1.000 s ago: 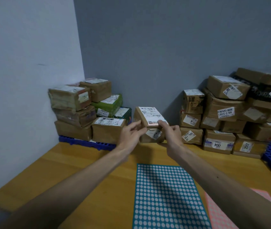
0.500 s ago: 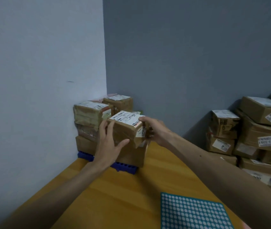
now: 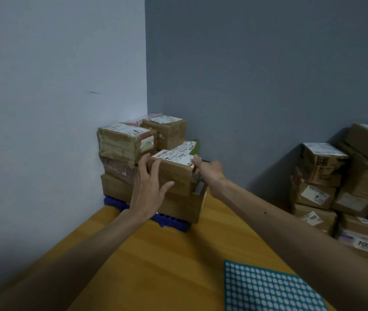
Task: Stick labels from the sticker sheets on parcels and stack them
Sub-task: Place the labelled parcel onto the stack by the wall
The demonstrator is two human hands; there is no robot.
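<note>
While parcel [image 3: 169, 173] sits on big bottom box [image 3: 178, 207] of corner stack, my left hand [image 3: 147, 189] lies flat against its near face, fingers straight and spread. My right hand [image 3: 210, 171] holds its right end, thumb on top corner, other fingers hidden. Long axis runs left-right across my reach; left hand nearer. Taped box [image 3: 124, 142] just left of my fingertips, green parcel [image 3: 195, 147] beyond. I judge little room for pushing deeper. Blue pallet [image 3: 174, 222] below wrists; sticker sheet [image 3: 268, 288] under right forearm.

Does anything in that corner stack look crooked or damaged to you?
Yes. The bottom carton has a flap sticking up loose at its right end, beside the parcel with the white label. The top-left box looks crumpled under its tape.
</note>
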